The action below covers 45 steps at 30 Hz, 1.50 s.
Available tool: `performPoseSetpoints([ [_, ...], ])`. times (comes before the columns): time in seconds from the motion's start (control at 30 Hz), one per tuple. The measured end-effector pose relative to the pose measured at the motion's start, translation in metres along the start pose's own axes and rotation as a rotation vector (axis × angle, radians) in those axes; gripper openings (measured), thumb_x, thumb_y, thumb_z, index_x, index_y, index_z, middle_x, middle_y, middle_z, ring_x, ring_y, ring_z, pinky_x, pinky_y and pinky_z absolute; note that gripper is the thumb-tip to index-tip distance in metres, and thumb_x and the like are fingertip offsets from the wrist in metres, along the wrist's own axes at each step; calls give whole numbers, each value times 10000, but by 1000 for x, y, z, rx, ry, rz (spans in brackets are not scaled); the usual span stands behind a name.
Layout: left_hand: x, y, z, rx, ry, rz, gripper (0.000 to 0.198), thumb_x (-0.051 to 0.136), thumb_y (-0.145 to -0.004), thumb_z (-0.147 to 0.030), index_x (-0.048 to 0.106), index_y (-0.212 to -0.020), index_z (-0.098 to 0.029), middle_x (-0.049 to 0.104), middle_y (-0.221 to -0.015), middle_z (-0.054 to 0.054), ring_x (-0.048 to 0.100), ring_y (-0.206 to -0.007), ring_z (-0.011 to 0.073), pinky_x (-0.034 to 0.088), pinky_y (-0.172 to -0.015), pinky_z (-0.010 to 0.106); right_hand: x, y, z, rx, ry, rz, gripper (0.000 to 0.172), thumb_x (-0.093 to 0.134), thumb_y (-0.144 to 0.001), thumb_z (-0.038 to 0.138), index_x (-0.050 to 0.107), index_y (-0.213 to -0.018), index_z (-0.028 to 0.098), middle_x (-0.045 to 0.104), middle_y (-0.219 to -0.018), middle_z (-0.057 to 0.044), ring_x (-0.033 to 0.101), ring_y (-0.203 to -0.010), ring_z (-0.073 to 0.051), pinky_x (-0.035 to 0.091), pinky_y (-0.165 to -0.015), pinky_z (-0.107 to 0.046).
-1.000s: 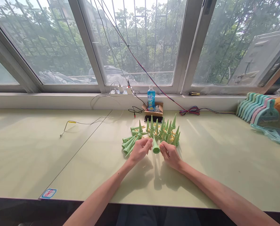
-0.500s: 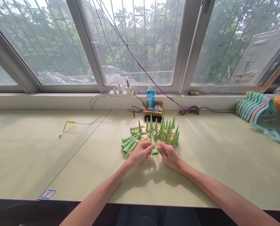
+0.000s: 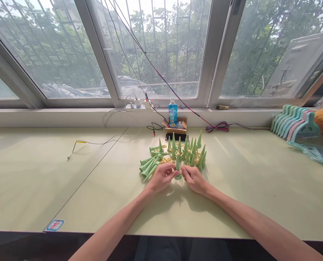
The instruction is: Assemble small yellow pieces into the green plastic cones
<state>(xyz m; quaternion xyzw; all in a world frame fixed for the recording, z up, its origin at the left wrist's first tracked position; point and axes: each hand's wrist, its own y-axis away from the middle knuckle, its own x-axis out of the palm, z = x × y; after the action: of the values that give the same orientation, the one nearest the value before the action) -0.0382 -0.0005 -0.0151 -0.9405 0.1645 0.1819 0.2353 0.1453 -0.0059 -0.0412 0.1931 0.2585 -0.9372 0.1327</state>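
Observation:
My left hand (image 3: 163,176) pinches a green cone (image 3: 178,167), which stands nearly upright with its round base down. Close against the cone's right side is my right hand (image 3: 195,179), its thumb and fingers pressed together; what they hold is mostly hidden and too small to tell. Behind my hands several green cones (image 3: 199,140) stand upright with small yellow pieces (image 3: 165,160) among them. More green cones (image 3: 148,167) lie on their sides just left of the upright ones.
Beyond the cones are a black phone (image 3: 177,137), a small cardboard box (image 3: 182,127) and a blue bottle (image 3: 173,114). Coiled cable (image 3: 218,126) lies near the sill. Pastel hangers (image 3: 297,123) stand at the right. A thin cable (image 3: 96,143) crosses the pale table (image 3: 232,203).
The cone in my left hand has gone from tilted to nearly upright. My right hand stays beside it, with only a slight shift.

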Motion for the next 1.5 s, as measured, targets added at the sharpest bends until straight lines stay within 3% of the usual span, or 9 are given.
performPoseSetpoints([
  [0.17, 1, 0, 3, 129, -118, 2, 276, 614, -891, -341, 574, -703, -142, 494, -702, 10, 443, -619, 89, 394, -519, 178, 0, -1, 1, 41, 0, 6, 415, 340, -1006, 391, 325, -633, 209, 376, -538, 36, 340, -488, -111, 279, -511, -274],
  [0.53, 0, -1, -9, -212, 267, 83, 342, 653, -846, -433, 561, -708, -134, 455, -540, -34, 450, -430, 67, 376, -405, 179, -3, 2, -1, -54, 68, -16, 390, 338, -1016, 374, 332, -663, 210, 390, -554, 43, 337, -487, -98, 289, -503, -256],
  [0.77, -3, -2, -6, -240, 371, 131, 326, 679, -828, -437, 645, -767, -118, 477, -589, -24, 452, -446, 62, 380, -435, 191, -4, 3, -4, -194, 212, -42, 361, 332, -1024, 303, 296, -676, 213, 304, -568, 56, 272, -481, -92, 264, -495, -247],
  [1.1, -6, -4, -5, -239, 350, 206, 411, 615, -862, -509, 718, -877, -112, 528, -518, -18, 432, -410, 66, 364, -458, 200, -6, 3, 0, -317, 371, -33, 356, 365, -1008, 238, 306, -659, 208, 335, -558, 48, 242, -486, -91, 234, -494, -248],
  [1.27, -6, -5, -2, -242, 392, 274, 452, 594, -868, -534, 667, -729, -110, 537, -483, -14, 446, -384, 70, 366, -438, 197, -4, 2, 3, -407, 432, -75, 359, 428, -977, 210, 315, -636, 207, 345, -530, 60, 232, -475, -82, 222, -476, -240],
  [1.5, -5, -4, 0, -275, 438, 318, 450, 604, -855, -546, 638, -702, -124, 533, -495, -14, 443, -378, 75, 365, -386, 193, -4, 1, 4, -445, 543, -69, 356, 429, -952, 193, 351, -604, 204, 378, -505, 53, 263, -463, -81, 216, -471, -248],
])
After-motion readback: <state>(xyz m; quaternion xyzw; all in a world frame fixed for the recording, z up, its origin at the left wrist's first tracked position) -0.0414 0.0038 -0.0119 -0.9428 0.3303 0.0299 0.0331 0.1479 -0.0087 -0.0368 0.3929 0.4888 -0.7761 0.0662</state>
